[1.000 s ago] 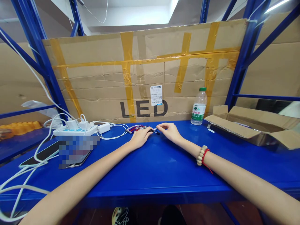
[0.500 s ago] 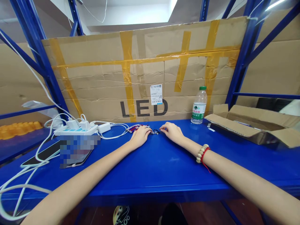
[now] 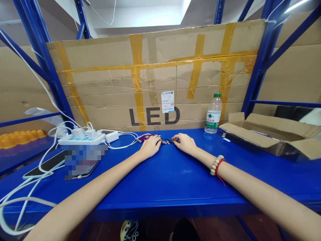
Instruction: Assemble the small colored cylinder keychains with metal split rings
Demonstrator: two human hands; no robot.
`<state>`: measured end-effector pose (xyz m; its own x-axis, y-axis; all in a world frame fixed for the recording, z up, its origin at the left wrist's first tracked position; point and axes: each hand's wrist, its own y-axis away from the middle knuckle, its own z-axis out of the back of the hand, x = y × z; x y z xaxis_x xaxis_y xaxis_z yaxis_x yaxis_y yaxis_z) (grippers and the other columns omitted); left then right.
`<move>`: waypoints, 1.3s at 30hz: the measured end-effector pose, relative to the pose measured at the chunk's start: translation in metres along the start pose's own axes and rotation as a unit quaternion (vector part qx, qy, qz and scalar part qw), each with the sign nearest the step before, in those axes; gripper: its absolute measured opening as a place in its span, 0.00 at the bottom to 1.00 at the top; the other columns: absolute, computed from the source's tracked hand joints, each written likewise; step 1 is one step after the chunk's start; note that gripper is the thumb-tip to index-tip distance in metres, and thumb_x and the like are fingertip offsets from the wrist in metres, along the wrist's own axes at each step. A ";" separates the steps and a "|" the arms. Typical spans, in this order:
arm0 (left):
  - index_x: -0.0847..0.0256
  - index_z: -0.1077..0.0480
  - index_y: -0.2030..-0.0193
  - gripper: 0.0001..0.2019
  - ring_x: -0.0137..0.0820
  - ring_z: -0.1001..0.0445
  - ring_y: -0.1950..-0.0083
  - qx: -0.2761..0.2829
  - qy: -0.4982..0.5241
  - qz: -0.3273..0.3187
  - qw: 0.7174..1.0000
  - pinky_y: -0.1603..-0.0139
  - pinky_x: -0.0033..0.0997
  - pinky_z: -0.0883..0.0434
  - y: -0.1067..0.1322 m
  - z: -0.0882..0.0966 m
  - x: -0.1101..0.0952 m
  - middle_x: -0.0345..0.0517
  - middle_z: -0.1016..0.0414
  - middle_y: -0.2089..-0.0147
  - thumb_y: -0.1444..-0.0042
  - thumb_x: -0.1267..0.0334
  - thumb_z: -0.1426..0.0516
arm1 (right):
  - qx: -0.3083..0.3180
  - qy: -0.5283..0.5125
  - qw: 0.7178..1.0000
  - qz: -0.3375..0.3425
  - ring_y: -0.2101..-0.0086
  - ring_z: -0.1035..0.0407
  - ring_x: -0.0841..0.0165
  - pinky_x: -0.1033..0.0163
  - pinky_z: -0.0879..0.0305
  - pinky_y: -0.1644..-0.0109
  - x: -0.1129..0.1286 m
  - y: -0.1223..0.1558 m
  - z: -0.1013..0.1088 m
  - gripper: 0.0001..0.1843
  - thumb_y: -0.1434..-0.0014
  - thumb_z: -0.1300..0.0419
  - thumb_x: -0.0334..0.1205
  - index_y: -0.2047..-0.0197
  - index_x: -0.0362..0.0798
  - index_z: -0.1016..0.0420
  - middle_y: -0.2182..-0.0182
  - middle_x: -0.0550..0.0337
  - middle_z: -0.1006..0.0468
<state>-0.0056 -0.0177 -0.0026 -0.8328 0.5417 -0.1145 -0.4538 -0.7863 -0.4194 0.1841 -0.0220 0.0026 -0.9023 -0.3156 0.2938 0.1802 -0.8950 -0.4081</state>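
My left hand (image 3: 150,147) rests on the blue tabletop, palm down, beside a bunch of slim purple, red and silver items (image 3: 145,137) that look like pens. Its fingertips are bent at the left end of a small dark and silvery ring-like piece (image 3: 167,142), possibly a key ring; whatever lies under them is hidden. To the right, my right hand (image 3: 185,143) has thumb and forefinger closed at the other end of that piece, on a short black part. A bead bracelet (image 3: 215,165) and a red string circle my right wrist.
A power strip (image 3: 84,139) with white plugs and cables, plus phones (image 3: 45,164), stand at the left. Toward the back right are a water bottle (image 3: 213,115) and an open cardboard box (image 3: 265,135). A large cardboard sheet (image 3: 110,97) forms the back.
The right fingers have closed further at the black end of the small ring-like piece. My left hand stays almost where it was.
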 end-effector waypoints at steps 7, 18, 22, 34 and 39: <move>0.58 0.33 0.55 0.16 0.35 0.37 0.53 -0.054 -0.041 0.052 0.996 0.50 0.37 0.39 0.001 0.003 0.000 0.46 0.31 0.55 0.39 0.65 0.60 | -0.004 -0.014 1.000 0.000 0.64 0.30 0.67 0.65 0.37 0.64 -0.002 -0.001 -0.002 0.14 0.48 0.46 0.35 0.58 0.52 0.26 0.63 0.61 0.23; 0.59 0.31 0.57 0.14 0.40 0.40 0.52 -0.066 -0.040 0.159 0.984 0.51 0.41 0.42 0.002 0.000 0.006 0.49 0.33 0.55 0.43 0.64 0.55 | -0.053 -0.065 0.994 0.064 0.68 0.33 0.71 0.67 0.40 0.67 -0.001 -0.001 -0.003 0.10 0.46 0.46 0.39 0.62 0.51 0.26 0.67 0.61 0.25; 0.60 0.31 0.56 0.13 0.40 0.39 0.52 -0.059 -0.039 0.162 0.984 0.51 0.41 0.42 0.002 0.001 0.005 0.50 0.33 0.55 0.45 0.65 0.53 | -0.026 -0.106 0.975 0.195 0.67 0.34 0.71 0.66 0.39 0.63 0.004 0.000 -0.004 0.09 0.47 0.43 0.43 0.69 0.48 0.26 0.67 0.59 0.28; 0.56 0.30 0.54 0.16 0.40 0.37 0.54 -0.049 -0.017 0.136 0.989 0.52 0.40 0.40 -0.002 -0.002 0.011 0.45 0.27 0.56 0.47 0.67 0.52 | 0.041 -0.052 0.948 0.311 0.55 0.37 0.64 0.56 0.43 0.53 0.007 0.003 -0.006 0.12 0.42 0.47 0.44 0.59 0.53 0.25 0.54 0.57 0.30; 0.55 0.29 0.55 0.14 0.39 0.34 0.56 -0.043 0.021 0.155 0.987 0.54 0.39 0.39 -0.004 -0.001 0.014 0.42 0.25 0.62 0.48 0.61 0.50 | 0.045 -0.048 0.948 0.310 0.55 0.37 0.64 0.57 0.44 0.55 0.010 0.004 -0.004 0.14 0.42 0.49 0.44 0.58 0.52 0.26 0.53 0.56 0.29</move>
<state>-0.0153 -0.0066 -0.0030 -0.9126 0.2930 -0.2852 -0.1503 -0.8891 -0.4324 0.1741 -0.0276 0.0006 -0.5729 -0.8134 0.1015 0.7010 -0.5503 -0.4537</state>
